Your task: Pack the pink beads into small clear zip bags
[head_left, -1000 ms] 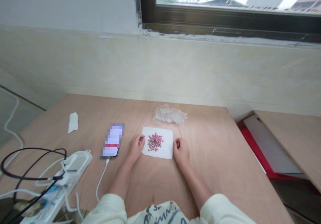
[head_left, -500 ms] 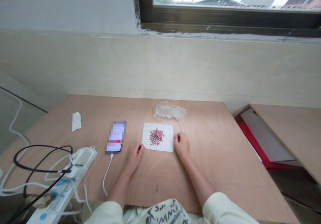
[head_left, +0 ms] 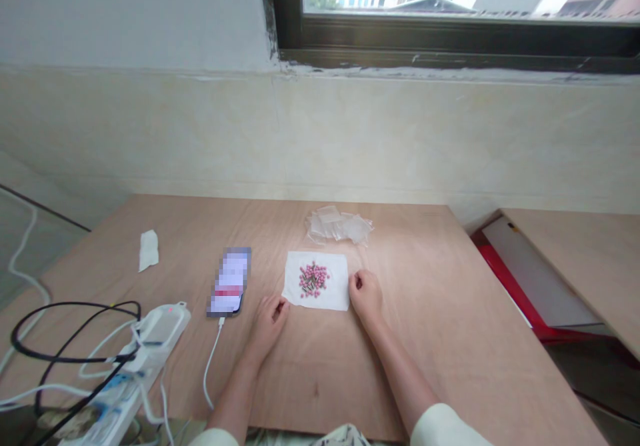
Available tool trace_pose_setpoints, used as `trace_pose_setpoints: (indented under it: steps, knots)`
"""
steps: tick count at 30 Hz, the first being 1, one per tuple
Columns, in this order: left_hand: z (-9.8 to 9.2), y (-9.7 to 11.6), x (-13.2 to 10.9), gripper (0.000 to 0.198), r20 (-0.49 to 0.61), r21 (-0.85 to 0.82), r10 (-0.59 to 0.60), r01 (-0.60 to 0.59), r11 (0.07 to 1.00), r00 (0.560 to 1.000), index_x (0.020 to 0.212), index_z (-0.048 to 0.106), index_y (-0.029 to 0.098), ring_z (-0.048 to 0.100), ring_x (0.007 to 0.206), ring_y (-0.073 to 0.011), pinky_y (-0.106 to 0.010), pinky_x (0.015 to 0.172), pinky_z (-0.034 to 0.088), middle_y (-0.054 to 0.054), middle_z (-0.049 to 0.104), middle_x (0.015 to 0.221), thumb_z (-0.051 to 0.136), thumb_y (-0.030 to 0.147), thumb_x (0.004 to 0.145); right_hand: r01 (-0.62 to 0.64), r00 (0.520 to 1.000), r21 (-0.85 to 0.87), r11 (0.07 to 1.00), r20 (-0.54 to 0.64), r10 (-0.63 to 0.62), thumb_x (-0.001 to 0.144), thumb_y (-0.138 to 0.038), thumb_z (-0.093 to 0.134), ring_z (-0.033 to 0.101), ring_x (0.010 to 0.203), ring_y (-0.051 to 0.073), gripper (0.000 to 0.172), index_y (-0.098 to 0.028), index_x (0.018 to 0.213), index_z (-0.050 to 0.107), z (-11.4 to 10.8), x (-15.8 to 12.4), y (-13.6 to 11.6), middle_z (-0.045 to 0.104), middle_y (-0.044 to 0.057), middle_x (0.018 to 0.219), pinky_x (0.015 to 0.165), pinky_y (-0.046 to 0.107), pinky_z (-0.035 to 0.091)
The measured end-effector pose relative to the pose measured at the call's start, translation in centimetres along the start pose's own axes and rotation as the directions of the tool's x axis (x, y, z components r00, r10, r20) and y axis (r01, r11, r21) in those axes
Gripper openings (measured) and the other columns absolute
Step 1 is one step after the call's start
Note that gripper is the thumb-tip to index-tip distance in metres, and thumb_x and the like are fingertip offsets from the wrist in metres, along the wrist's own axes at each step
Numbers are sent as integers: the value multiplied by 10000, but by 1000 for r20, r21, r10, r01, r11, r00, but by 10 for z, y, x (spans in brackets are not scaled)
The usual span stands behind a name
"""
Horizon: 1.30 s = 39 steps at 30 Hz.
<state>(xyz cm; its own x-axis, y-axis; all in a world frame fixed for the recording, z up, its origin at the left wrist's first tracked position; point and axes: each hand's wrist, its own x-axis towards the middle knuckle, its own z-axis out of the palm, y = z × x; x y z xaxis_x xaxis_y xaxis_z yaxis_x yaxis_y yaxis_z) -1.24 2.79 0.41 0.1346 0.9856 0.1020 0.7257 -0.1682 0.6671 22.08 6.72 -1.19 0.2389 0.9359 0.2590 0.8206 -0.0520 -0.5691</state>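
A white sheet (head_left: 337,296), like a tissue, lies flat on the table, with a small pile of pink beads and slim metallic pieces (head_left: 314,279) in its middle. My left hand (head_left: 271,317) rests on the wood by the sheet's near left corner, its fingers loosely curled together with nothing visible in them. On the other side, my right hand (head_left: 367,293) is closed in a loose fist close to the sheet's right edge, and it too shows nothing held. Behind the sheet lies a heap of small clear plastic bags (head_left: 339,226).
A phone (head_left: 229,283) with a white charging cable (head_left: 208,366) lies left of my left hand. Further left are a white paper scrap (head_left: 149,251) and a power strip (head_left: 163,329) with tangled black and white cables. A wall and window (head_left: 425,33) stand behind the table (head_left: 450,339).
The whole view has shifted, so the table and everything on it sit slightly lower in the picture. Both hands keep their places and closed shape beside the sheet.
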Motion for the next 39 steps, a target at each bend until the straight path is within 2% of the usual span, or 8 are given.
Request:
trace_pose_setpoints:
  steps: [11,15,18,39]
  knots:
    - [-1,2,0,216,23,17,-9,8,1000,1000,658,521,192,454,637,-163,-270,588,366,-9,513,607,378,284,792,-1,1000,18,1000,-7,1,736,-222,368,391,563,134,224,-198,516,337,0,0,0,411,-9,536,533,247,274]
    - [-1,1,0,244,13,-30,-24,25,999,1000,675,505,194,471,689,-167,-277,630,379,-18,534,666,332,294,814,-2,1000,30,1000,-8,2,733,-221,369,388,561,134,220,-197,516,345,0,0,0,412,-8,537,522,246,270]
    - [-2,2,1,286,10,-32,-32,32,999,999,619,467,196,477,690,-166,-280,650,380,-12,523,648,300,301,827,-5,1000,29,1000,-2,5,735,-227,369,387,560,133,222,-197,516,346,0,0,0,409,-9,536,522,246,270]
    - [0,4,4,278,-15,-7,-35,35,999,999,602,460,196,470,675,-159,-270,643,370,-4,523,640,311,274,823,-6,999,5,1000,31,6,724,-206,370,393,582,134,198,-193,528,344,-1,1,2,427,-3,561,535,241,273]
